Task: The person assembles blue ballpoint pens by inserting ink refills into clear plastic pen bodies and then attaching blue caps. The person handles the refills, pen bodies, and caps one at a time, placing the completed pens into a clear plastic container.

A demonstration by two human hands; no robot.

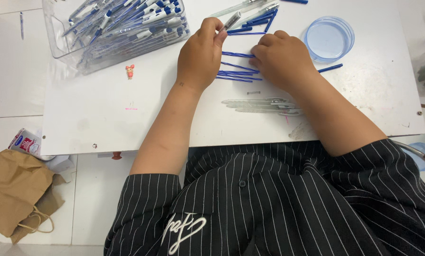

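Blue refills point(236, 71) lay on the white table point(103, 109); we closed our left hand point(200, 54) around a clear pen barrel point(231, 21), right hand point(281, 59) curled, fingertips touching the refills.

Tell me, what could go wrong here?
The tiny spring lies loose near the right hand; a sweep of the arm might flick it off the table. The refills under both hands could roll or scatter. The left hand pinches a pen barrel that may slip.
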